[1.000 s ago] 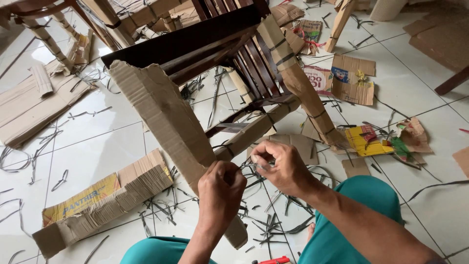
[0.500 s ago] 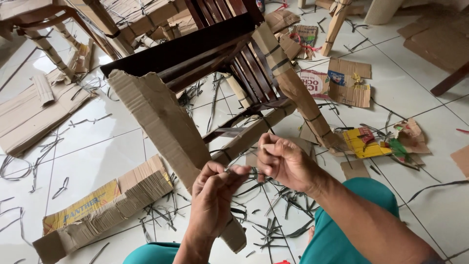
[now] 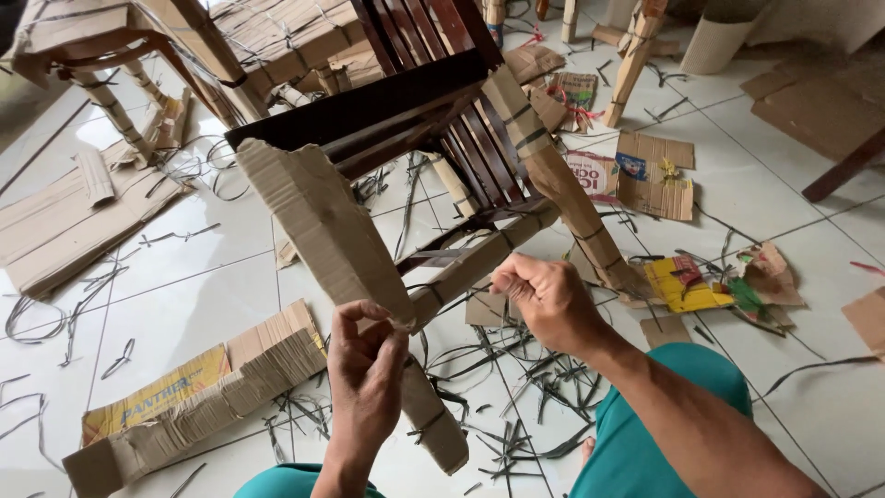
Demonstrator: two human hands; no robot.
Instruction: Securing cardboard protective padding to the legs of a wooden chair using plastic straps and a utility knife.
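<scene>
Both hands at the dark wooden chair's cardboard-wrapped leg.
Left hand pinches the wrap's near edge; right hand clenched, contents unclear; bare white tile floor left.

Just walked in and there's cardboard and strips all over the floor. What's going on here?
A person sits on the tiled floor beside a dark wooden chair lying tipped over, its legs wrapped in cardboard bound with dark plastic strapping. The left hand pinches something thin at the edge of one cardboard-wrapped leg, and the right hand is closed in a fist beside it. Cut strap pieces and torn cardboard scraps lie around.
</scene>
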